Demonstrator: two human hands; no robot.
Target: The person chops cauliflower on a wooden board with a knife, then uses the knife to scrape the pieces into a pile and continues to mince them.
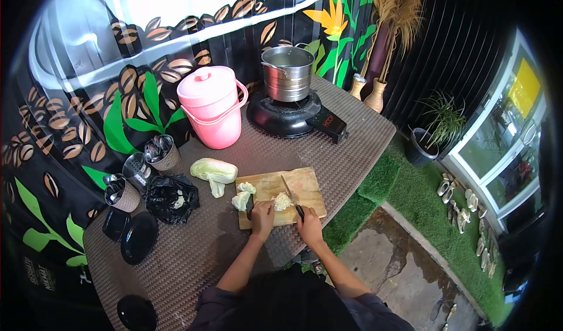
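My right hand [309,225] grips the black handle of a knife [290,191], its blade lying over the wooden cutting board [305,184]. Beside the blade is a small heap of finely chopped pale food [282,202]. My left hand [262,218] rests at the board's near left side, fingers drawn together by the heap; what they hold, if anything, is hidden. A narrow dark object [250,205] shows just left of it, too small to name. Pale leaf pieces [241,200] lie on the board's left edge. A napa cabbage [214,171] sits on the table behind them.
A pink lidded bucket [210,111] and a steel pot [287,76] on a black gas stove [282,117] stand at the back. Leftward are a black plastic bag [170,199], cutlery holders [123,194] and black plates [139,238]. The table [193,255] has a right edge near the board.
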